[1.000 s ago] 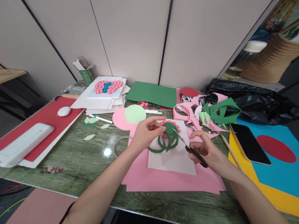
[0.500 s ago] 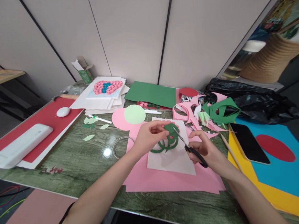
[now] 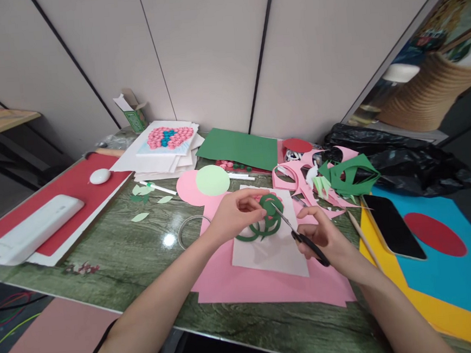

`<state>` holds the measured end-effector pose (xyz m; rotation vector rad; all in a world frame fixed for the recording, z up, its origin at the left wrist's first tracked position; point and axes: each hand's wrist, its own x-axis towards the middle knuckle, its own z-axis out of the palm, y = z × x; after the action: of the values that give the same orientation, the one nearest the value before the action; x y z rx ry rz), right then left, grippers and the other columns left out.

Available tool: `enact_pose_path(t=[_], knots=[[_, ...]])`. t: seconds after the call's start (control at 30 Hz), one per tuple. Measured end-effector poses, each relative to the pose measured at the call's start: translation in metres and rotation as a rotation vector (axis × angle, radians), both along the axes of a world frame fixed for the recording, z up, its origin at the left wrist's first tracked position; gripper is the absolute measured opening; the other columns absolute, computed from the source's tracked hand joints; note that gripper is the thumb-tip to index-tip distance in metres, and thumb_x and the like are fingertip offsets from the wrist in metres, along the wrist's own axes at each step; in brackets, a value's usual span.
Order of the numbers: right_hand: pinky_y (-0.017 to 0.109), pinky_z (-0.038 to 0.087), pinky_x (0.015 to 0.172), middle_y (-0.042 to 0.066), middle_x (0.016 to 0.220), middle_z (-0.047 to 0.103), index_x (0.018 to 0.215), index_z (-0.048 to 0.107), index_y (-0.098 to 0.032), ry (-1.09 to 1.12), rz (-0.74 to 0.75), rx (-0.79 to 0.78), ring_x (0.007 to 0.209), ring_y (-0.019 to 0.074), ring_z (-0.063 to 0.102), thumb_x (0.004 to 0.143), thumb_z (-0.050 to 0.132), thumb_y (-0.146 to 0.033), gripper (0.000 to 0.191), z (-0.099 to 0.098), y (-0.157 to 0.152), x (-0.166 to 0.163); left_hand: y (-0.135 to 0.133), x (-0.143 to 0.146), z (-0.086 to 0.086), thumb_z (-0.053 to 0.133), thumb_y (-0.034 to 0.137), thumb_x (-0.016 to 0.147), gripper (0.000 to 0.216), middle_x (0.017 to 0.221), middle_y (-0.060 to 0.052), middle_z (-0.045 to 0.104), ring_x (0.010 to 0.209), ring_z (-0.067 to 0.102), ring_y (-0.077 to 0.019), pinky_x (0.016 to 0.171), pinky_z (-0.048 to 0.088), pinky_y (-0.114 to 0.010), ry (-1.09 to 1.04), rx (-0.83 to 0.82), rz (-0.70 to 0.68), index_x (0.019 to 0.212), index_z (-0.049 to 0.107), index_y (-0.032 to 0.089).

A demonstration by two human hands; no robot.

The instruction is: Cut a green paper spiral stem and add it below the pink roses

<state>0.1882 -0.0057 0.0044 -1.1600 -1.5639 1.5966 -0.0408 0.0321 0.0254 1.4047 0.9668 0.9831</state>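
Note:
Between its thumb and fingers my left hand point(image 3: 240, 214) pinches a dark green paper spiral point(image 3: 270, 227), whose cut strip curls down in loops. My right hand point(image 3: 321, 235) is closed around the black handles of a pair of scissors point(image 3: 303, 240). The scissor tips touch the spiral's round middle, and the blades look nearly together. Under both hands lies a white sheet point(image 3: 268, 258) with pink shapes near its top, partly hidden by the spiral. Below that sheet is larger pink paper point(image 3: 248, 289).
Pink and green scraps point(image 3: 296, 180) heap behind my right hand, beside a black plastic bag point(image 3: 413, 157). A phone point(image 3: 392, 226) and pencil point(image 3: 365, 239) lie at right. Leftward are a tape ring point(image 3: 181, 235), paper leaves point(image 3: 140, 217), a white device point(image 3: 39, 227) and a heart picture point(image 3: 169, 138).
The green disc has turned in my left hand, and a ring-shaped strip now separates around its middle. The scissors have shifted slightly, with their blades closer together.

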Motion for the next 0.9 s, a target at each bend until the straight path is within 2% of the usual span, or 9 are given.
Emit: enact_pose_path(t=[0.27, 0.57, 0.9], knots=[[0.022, 0.030, 0.052, -0.009, 0.064, 0.042, 0.103, 0.029, -0.031, -0.056, -0.030, -0.020, 0.055, 0.0092, 0.039, 0.079, 0.062, -0.025, 0.041, 0.004, -0.002, -0.004, 0.001, -0.002, 0.001, 0.062, 0.013, 0.069, 0.040, 0.067, 0.000, 0.064, 0.060, 0.056, -0.0086, 0.060, 0.047, -0.021, -0.006, 0.005, 0.029, 0.109, 0.064, 0.018], [0.021, 0.029, 0.052, -0.009, 0.063, 0.041, 0.101, 0.030, -0.030, -0.058, -0.014, -0.032, 0.054, 0.0083, 0.037, 0.079, 0.063, -0.027, 0.039, 0.000, -0.001, 0.001, 0.003, -0.002, -0.002, 0.062, 0.014, 0.069, 0.038, 0.068, 0.000, 0.064, 0.063, 0.059, -0.0096, 0.063, 0.048, -0.022, -0.028, 0.000, 0.075, 0.107, 0.064, 0.017], [0.021, 0.033, 0.053, -0.009, 0.062, 0.042, 0.101, 0.031, -0.029, -0.077, 0.028, -0.005, 0.057, 0.0092, 0.040, 0.079, 0.060, -0.021, 0.037, 0.011, -0.003, 0.000, 0.003, -0.001, -0.003, 0.062, 0.012, 0.069, 0.038, 0.068, 0.000, 0.062, 0.062, 0.058, -0.0089, 0.062, 0.047, -0.022, -0.046, 0.023, 0.099, 0.106, 0.062, 0.015]])
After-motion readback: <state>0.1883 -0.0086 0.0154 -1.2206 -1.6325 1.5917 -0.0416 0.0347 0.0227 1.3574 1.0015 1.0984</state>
